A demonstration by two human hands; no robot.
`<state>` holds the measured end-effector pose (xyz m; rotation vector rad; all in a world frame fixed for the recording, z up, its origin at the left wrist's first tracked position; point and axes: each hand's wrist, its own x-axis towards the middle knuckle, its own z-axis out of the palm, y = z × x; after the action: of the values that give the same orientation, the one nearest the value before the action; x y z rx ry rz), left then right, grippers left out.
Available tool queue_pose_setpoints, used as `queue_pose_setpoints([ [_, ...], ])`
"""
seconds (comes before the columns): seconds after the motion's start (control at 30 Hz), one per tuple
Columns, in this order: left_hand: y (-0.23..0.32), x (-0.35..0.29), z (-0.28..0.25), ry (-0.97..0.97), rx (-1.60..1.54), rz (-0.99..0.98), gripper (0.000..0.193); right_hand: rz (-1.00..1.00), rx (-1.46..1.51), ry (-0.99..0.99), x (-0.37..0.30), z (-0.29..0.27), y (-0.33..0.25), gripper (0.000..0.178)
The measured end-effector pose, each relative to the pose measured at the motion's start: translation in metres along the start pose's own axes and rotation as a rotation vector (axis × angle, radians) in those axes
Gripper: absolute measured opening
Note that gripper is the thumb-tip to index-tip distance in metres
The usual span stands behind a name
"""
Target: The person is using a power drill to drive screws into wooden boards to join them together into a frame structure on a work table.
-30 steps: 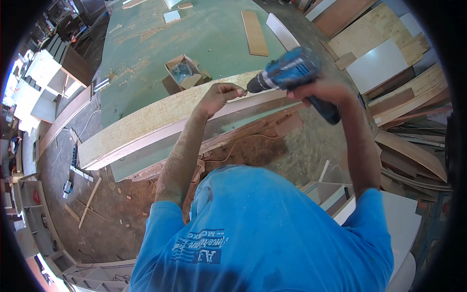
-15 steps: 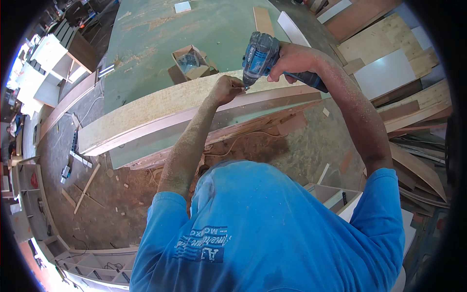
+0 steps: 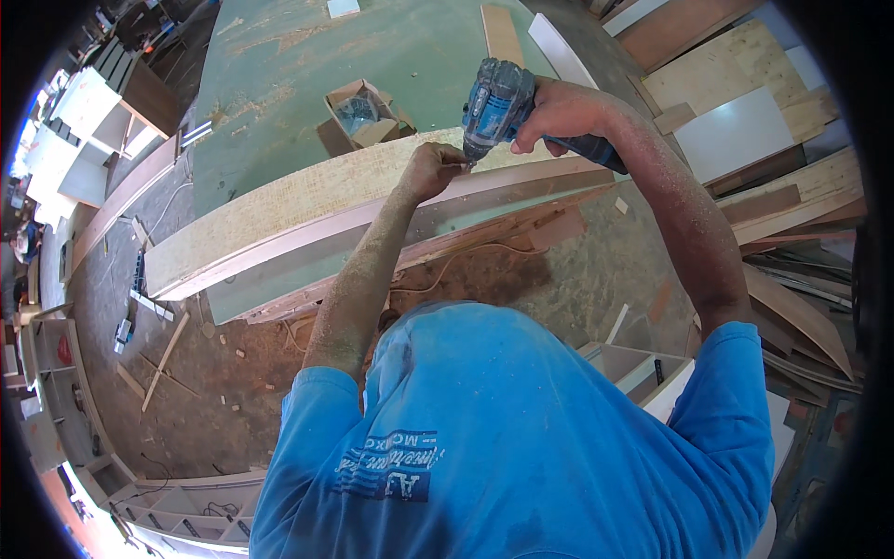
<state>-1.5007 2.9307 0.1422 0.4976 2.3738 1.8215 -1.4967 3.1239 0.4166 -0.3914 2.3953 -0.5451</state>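
Note:
A blue and black cordless drill (image 3: 496, 104) is gripped in my right hand (image 3: 570, 114), its nose tilted down toward the edge of a long wooden panel (image 3: 307, 207). Right beside the drill's tip, my left hand (image 3: 432, 171) rests on the panel with thumb and fingers pinched together. Whatever small thing sits between those fingertips is too tiny to make out. Sawdust coats both forearms. The panel has a rough, pale top face and a smooth pinkish edge strip, and lies across the near side of a green worktable (image 3: 279, 84).
An open cardboard box (image 3: 337, 138) with a clear plastic bag stands beyond the panel. Farther back lie a wooden strip (image 3: 503, 37) and a white strip (image 3: 561, 48). Stacked boards (image 3: 736, 140) lean at the right. Offcuts (image 3: 166, 361) litter the floor at left, near cabinet frames (image 3: 65, 373).
The whole view has shifted very slightly. Both hands and the drill hold nearly the same position at the panel.

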Motion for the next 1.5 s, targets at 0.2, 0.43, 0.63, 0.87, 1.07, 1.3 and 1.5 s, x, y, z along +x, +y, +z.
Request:
queue_pose_setpoints([
  [0.2,0.000,-0.001,-0.001,0.005,0.038,0.011,0.018,0.015,-0.007,0.036,0.003,0.000,0.003,0.042],
  [0.43,0.005,-0.004,-0.001,0.017,0.045,0.009,0.019,0.058,-0.023,0.035,0.000,-0.002,-0.001,0.043],
  [0.63,0.005,-0.004,0.000,0.019,0.010,0.026,0.020,0.050,0.025,0.035,0.000,-0.003,0.002,0.040],
  [0.87,0.000,-0.005,0.000,0.048,0.033,0.062,0.018,0.136,-0.105,-0.004,0.007,-0.005,-0.006,0.035],
  [1.07,0.008,-0.007,0.000,0.050,0.109,0.092,0.018,0.087,-0.090,0.031,0.011,-0.001,0.001,0.031],
  [1.3,0.010,-0.007,0.000,0.063,0.135,0.050,0.018,0.141,-0.054,0.055,0.013,0.000,0.002,0.030],
  [1.5,0.008,-0.008,-0.001,0.076,0.125,0.077,0.018,0.124,-0.050,0.032,0.014,0.002,0.004,0.037],
])
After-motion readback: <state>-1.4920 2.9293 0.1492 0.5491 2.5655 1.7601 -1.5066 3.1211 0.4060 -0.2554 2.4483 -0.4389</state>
